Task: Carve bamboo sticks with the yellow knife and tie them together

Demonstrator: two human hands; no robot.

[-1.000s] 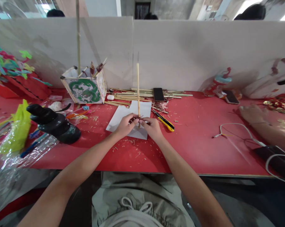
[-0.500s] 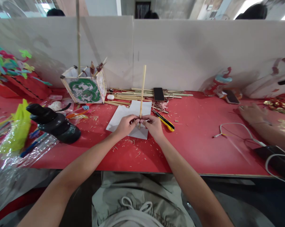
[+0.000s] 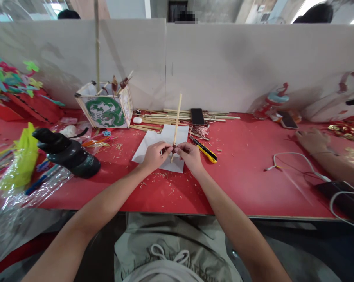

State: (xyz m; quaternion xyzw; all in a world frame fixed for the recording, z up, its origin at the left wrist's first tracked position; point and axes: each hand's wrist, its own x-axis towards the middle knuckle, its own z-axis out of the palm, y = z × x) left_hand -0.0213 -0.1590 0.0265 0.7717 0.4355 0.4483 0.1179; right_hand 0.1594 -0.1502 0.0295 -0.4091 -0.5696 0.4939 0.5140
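A thin pale bamboo stick [image 3: 177,117] stands nearly upright between my hands, its top leaning slightly right and away. Around its lower part sits a small dark brown piece [image 3: 173,145], too small to make out fully. My left hand [image 3: 157,154] pinches at this spot from the left, thumb and fingertips together. From the other side my right hand [image 3: 190,156] pinches the same place. The stick's lower end pokes out below the fingers, over a sheet of white paper [image 3: 181,135] on the red table. A yellow and black utility knife [image 3: 204,150] lies just right of my right hand.
Behind the paper lie several bamboo strips [image 3: 153,119] and a phone [image 3: 197,116]. To the left are a black bottle [image 3: 74,156] and a dragon-painted box [image 3: 105,111]. A white cable [image 3: 294,154] and another person's hand [image 3: 313,140] are at right. A pale partition [image 3: 212,62] stands behind.
The bamboo stick has slid down between my fingers: its top is lower, and more of its lower end shows beneath my hands. Both hands stay almost in place.
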